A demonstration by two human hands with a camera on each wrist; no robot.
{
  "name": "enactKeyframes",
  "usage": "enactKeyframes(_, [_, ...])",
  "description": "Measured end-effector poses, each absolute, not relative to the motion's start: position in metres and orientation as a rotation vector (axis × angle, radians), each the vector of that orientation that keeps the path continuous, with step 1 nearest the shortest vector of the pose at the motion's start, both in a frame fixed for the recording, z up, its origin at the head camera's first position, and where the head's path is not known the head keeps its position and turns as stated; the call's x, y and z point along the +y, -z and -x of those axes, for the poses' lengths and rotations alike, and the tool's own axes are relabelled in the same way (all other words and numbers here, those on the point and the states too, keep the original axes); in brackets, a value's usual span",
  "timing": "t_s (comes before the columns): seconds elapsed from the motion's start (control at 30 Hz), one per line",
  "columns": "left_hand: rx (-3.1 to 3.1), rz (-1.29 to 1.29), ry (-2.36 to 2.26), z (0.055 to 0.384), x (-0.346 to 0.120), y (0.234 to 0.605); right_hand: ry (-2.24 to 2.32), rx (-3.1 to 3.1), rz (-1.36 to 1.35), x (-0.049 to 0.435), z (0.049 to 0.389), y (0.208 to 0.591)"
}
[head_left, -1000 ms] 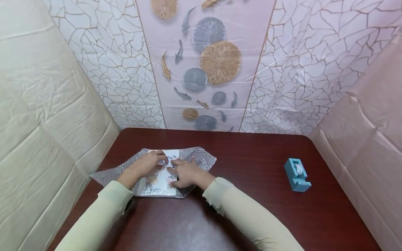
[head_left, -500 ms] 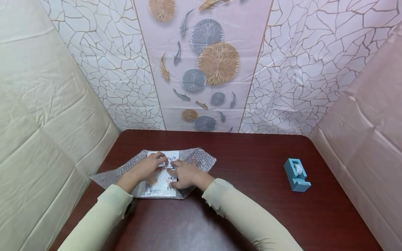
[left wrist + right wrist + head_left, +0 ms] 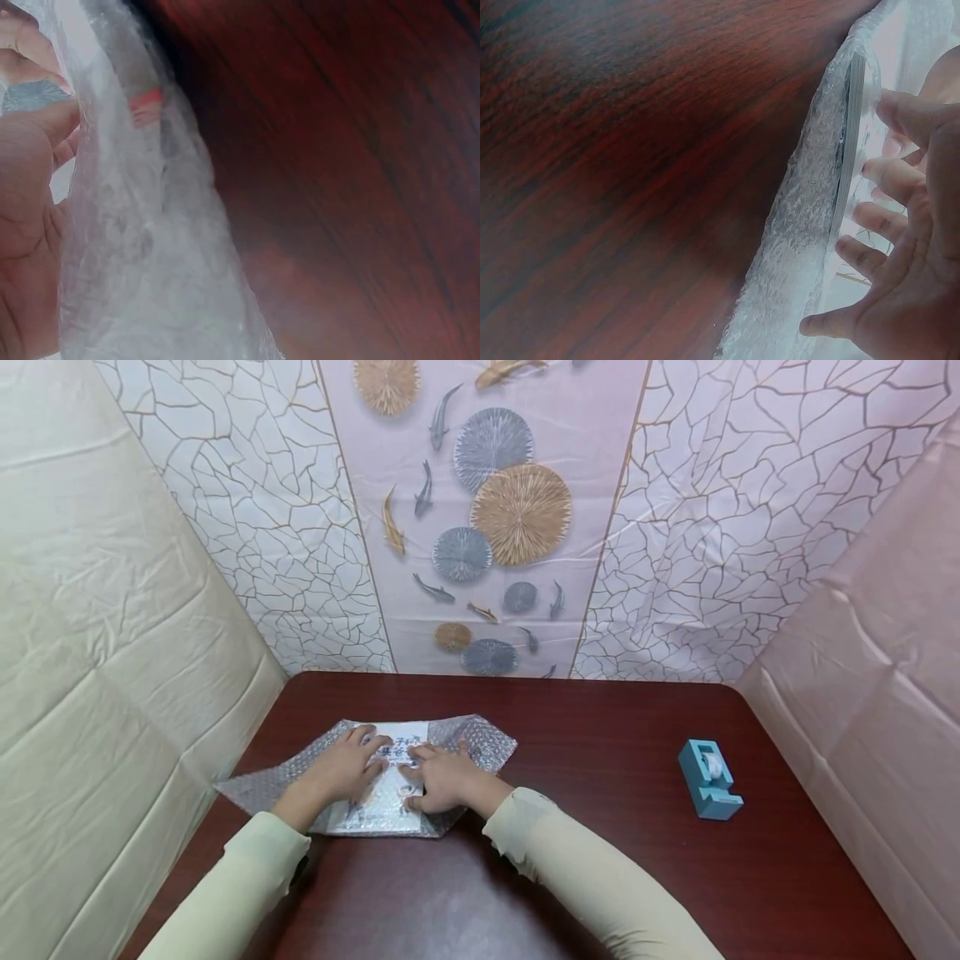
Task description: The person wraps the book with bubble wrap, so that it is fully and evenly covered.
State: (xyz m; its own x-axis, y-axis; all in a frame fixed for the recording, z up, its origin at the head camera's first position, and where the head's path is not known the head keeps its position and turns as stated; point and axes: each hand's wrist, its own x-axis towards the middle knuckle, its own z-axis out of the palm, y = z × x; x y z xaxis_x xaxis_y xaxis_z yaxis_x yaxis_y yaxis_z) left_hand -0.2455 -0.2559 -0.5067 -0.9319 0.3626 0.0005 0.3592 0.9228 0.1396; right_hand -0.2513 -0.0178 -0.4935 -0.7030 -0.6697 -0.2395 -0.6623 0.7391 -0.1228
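A book [image 3: 390, 797] with a white cover and blue lettering lies flat inside clear bubble wrap [image 3: 483, 745], whose loose ends stick out to both sides. My left hand [image 3: 341, 770] rests on the left part of the wrapped cover, fingers spread and slightly bent. On the right part of the cover lies my right hand [image 3: 447, 779], its fingers spread towards the left one. In the right wrist view the book's page edge [image 3: 847, 150] shows through the wrap, fingertips right at the cover. The left wrist view has the wrap's near side beside the palm [image 3: 26, 255].
A blue tape dispenser [image 3: 708, 781] with a roll of clear tape stands at the right of the dark red wooden table [image 3: 585, 827]. Pale quilted cloth [image 3: 112, 693] closes off the left side, and a patterned sheet [image 3: 487, 568] hangs behind the table.
My left hand has slid a little to the left and its fingers have straightened, showing more of the blue lettering. The right hand stays in place.
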Motion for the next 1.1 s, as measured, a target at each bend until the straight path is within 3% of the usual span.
enactKeyframes(0.63, [3.092, -0.492, -0.241, 0.239, -0.278, 0.497, 0.066, 2.665, 1.060, -0.017, 0.252, 0.495])
enactKeyframes(1.1, [3.050, -0.212, -0.134, 0.224, -0.308, 0.478, 0.088, 2.644, 1.061, -0.015, 0.251, 0.492])
